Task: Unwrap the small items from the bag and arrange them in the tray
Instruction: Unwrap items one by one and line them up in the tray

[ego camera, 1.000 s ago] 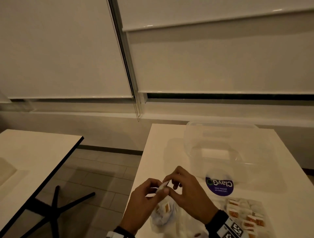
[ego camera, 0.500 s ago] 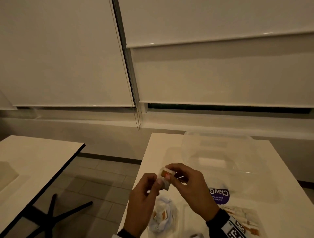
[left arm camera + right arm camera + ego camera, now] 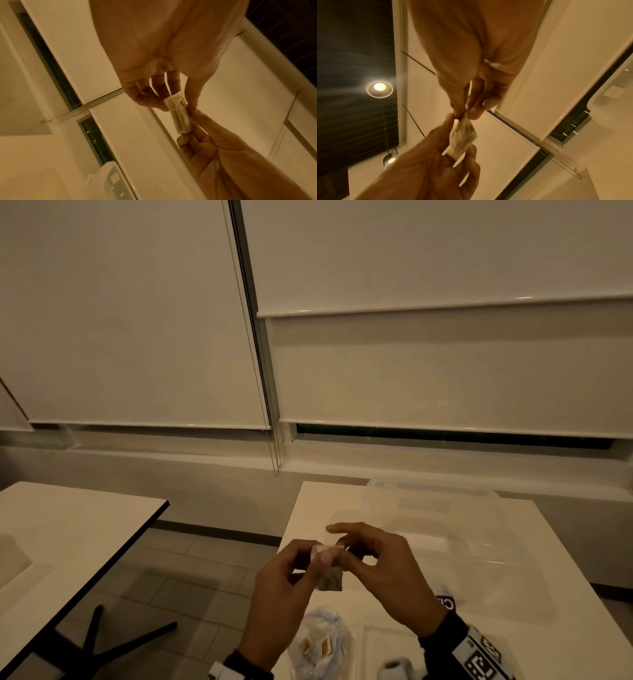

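A small wrapped item [image 3: 330,575] hangs between my two hands above the white table [image 3: 513,559]. My left hand [image 3: 318,554] pinches the white end of its wrapper [image 3: 173,100] between thumb and fingers. My right hand [image 3: 344,547] pinches the same end from the other side. In the right wrist view the crinkled clear wrapper [image 3: 462,138] stretches from my right fingertips [image 3: 475,112] down to my left fingers [image 3: 447,121]. The bag [image 3: 318,645] with several more orange-and-white items lies on the table below my left hand. The tray with the arranged items is out of view.
A large clear plastic tub [image 3: 428,508] stands on the table just beyond my hands, with a dark label [image 3: 448,604] showing by my right wrist. A small white roll [image 3: 394,669] lies at the near edge. A second table [image 3: 68,542] stands to the left across a floor gap.
Both hands have risen and moved farther over the table with the item. The wrapper now hangs pulled open between them. The view has tilted up, so the tray has dropped out of sight.
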The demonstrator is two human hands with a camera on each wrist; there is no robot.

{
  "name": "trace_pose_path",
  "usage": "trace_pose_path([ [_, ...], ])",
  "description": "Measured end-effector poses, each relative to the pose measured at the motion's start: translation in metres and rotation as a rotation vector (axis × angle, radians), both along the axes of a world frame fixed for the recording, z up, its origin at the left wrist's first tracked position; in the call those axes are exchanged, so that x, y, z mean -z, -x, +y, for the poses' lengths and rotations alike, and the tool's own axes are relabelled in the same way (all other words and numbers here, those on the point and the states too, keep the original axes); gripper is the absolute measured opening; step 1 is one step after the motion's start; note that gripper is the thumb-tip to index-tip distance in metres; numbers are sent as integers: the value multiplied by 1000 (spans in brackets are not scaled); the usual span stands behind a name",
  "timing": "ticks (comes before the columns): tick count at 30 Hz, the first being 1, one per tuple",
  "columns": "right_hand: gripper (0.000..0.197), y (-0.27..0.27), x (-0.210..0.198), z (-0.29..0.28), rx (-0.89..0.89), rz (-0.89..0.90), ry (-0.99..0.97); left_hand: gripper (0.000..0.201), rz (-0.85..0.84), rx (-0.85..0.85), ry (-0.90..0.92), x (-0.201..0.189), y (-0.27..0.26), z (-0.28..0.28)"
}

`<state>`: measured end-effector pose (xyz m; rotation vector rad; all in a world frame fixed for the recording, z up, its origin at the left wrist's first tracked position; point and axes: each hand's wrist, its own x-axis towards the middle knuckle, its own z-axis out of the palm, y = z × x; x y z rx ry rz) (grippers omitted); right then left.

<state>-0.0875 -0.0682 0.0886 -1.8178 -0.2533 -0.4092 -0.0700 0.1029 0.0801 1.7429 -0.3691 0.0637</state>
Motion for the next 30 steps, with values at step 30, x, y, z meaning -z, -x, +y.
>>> trace_pose_path([
  [30,14,17,-2,3,139,-16,-21,20,61,119,252,-23,-7,-13],
])
